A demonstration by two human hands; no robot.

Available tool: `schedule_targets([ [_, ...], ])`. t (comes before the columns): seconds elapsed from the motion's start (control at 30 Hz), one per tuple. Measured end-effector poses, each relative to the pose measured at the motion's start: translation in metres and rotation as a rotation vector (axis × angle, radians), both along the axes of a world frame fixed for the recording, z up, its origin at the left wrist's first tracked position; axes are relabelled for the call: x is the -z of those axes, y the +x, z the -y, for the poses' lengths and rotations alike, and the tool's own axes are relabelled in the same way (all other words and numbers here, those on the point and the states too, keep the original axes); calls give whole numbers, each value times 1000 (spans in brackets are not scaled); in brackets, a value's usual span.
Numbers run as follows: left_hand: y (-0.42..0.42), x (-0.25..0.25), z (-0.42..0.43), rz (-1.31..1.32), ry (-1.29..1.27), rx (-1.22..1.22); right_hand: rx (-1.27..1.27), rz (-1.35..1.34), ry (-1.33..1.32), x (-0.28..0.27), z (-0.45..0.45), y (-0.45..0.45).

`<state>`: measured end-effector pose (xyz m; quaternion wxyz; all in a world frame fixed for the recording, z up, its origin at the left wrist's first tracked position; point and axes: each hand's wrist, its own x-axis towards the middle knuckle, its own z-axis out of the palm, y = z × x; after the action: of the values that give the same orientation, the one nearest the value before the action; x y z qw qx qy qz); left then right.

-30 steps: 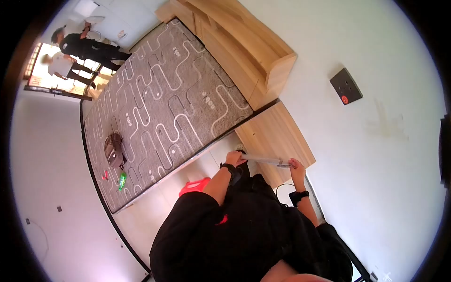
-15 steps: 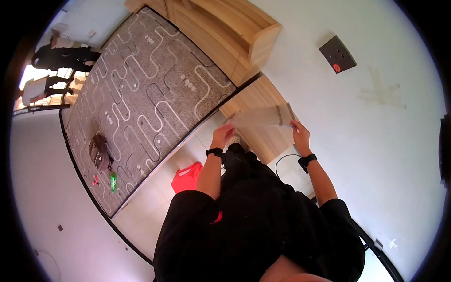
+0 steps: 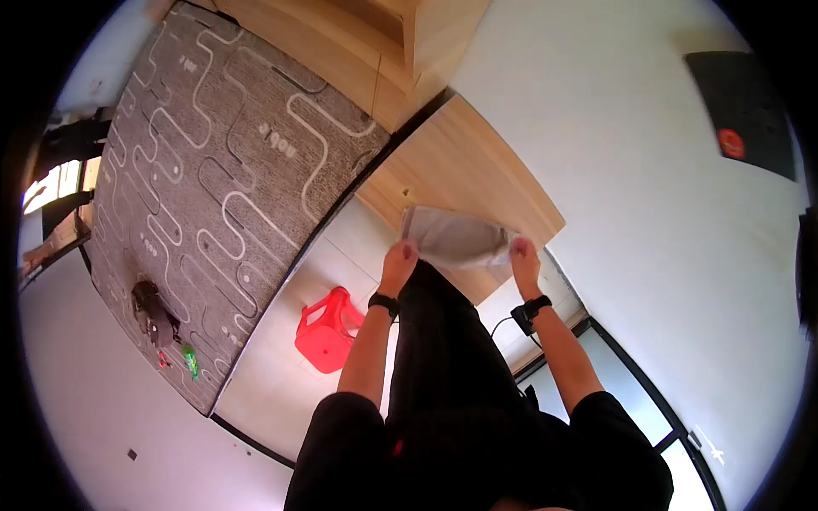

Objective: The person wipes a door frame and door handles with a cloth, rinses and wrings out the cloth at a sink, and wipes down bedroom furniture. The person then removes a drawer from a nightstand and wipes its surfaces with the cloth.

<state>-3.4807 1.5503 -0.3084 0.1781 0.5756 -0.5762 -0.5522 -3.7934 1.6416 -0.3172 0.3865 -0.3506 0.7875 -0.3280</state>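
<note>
A light grey cloth (image 3: 457,237) with a darker band at its edges is stretched between my hands. My left hand (image 3: 398,262) pinches its left corner, while my right hand (image 3: 523,257) grips the opposite end. The cloth hangs in front of the pale wooden cabinet (image 3: 481,170); whether it touches the top, I cannot tell. Each wrist wears a black band.
On my left is a bed with a grey patterned mattress (image 3: 230,153). A red plastic stool (image 3: 326,336) stands on the tiled floor beside it. A backpack (image 3: 153,313) and a green bottle (image 3: 190,362) lie on the mattress. A white wall (image 3: 613,145) rises on the right.
The cloth, blurred and held out flatter before, now sags and shows more of its face. My view has shifted; the stool shows more fully and the wooden cabinet looks nearer.
</note>
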Motion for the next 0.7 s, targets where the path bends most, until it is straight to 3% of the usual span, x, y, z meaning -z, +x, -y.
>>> schedule_targets([
  [0.07, -16, -17, 11, 269, -406, 162, -327, -537, 29, -20, 25, 22],
  [0.1, -25, -10, 8, 272, -395, 166, -328, -530, 39, -34, 35, 32],
  [0.17, -44, 8, 5, 527, -311, 363, -435, -342, 555, -43, 53, 50],
  [0.2, -50, 11, 4, 538, -318, 358, -440, -337, 542, -28, 53, 60],
  [0.27, -58, 9, -3, 691, -318, 371, -353, -605, 477, 5, 45, 87],
  [0.3, -58, 9, -6, 642, -335, 354, -375, -592, 450, 15, 34, 99],
  [0.37, -51, 11, -25, 597, -344, 322, -712, -731, 219, 21, 2, 128],
  [0.43, -41, 50, -59, 613, -369, 383, -502, -671, 79, 14, -14, 164],
  [0.47, -31, 16, -60, 493, -341, 307, -567, -698, 55, 13, -21, 170],
  [0.5, -25, 30, -74, 570, -241, 391, -633, -728, 35, 7, -30, 163],
  [0.53, -15, -10, -67, 531, -11, 387, -842, -671, 131, -3, -52, 148],
  [0.57, 17, 2, -82, 476, 197, 523, -1047, -628, 184, -12, -39, 147],
  [0.6, 19, 22, -93, 437, 207, 527, -1032, -603, 169, -29, -51, 136],
  [0.63, 16, -50, -79, 459, 284, 679, -1023, -569, 136, -38, -48, 137],
  [0.67, 24, -39, -97, 433, 231, 681, -1034, -581, 111, -42, -46, 135],
  [0.7, 34, -48, -108, 317, 192, 615, -1061, -340, 143, -38, -50, 128],
])
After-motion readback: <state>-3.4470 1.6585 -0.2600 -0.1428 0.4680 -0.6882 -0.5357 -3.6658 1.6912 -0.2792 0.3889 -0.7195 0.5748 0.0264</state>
